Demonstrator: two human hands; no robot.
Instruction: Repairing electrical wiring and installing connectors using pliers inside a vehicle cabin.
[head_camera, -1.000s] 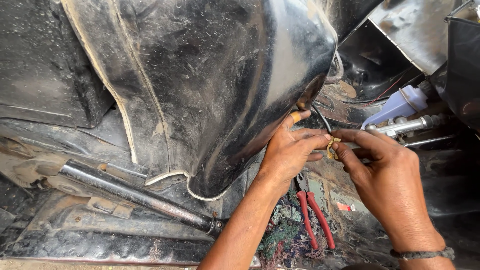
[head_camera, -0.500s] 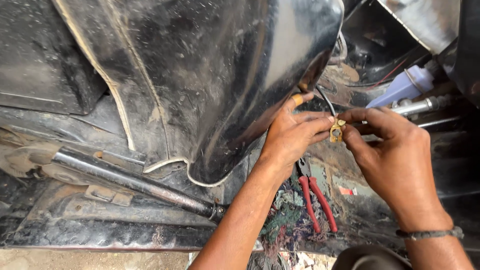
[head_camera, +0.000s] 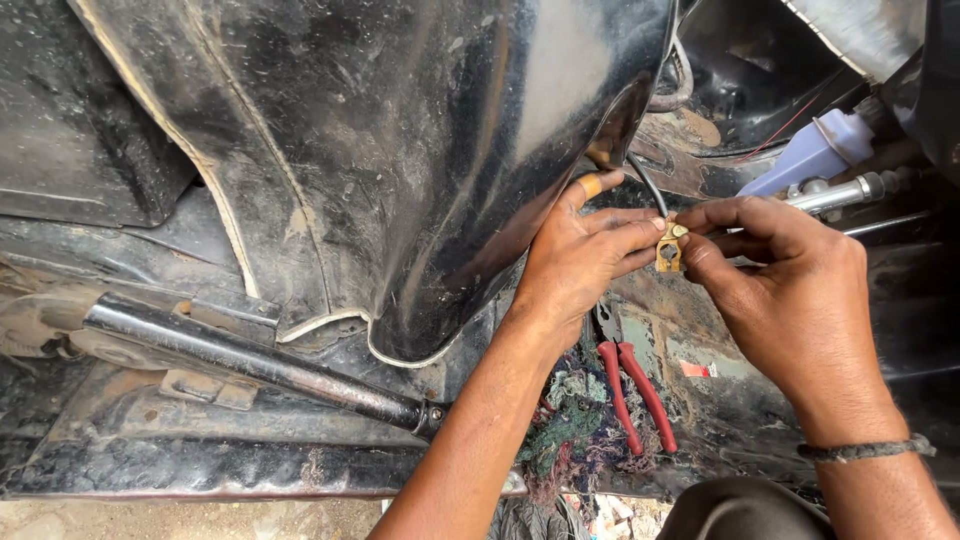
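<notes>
The biggest thing I see is a glossy black curved panel (head_camera: 400, 150), filling the upper left and centre; its pale trimmed edge sweeps down to a lip low in the middle, and its right edge ends just above my hands. Its top and left side run out of view. Below it a dark metal rod (head_camera: 260, 362) slants down to the right across a grimy floor, its left end lost among rusty brackets. To the upper right, a dark cavity opens behind the panel edge; what lies inside is too dim for me to read, apart from a pale lilac plastic bottle (head_camera: 815, 155) and a shiny metal fitting (head_camera: 835, 193) beside it.

The free room is narrow: my hands work in the gap between the panel's right edge and the fitting. My left hand (head_camera: 580, 265) comes up from below, fingers curled, tips closing on a small brass clamp (head_camera: 669, 246). My right hand (head_camera: 790, 290) meets it from the right, thumb and forefinger pinching the same clamp. A thin dark cable (head_camera: 648, 185) runs up from the clamp and vanishes behind the panel edge.

Beneath my hands, red-handled pliers (head_camera: 635, 395) lie on a bundle of frayed rags (head_camera: 575, 430), the jaws hidden under my left wrist.
</notes>
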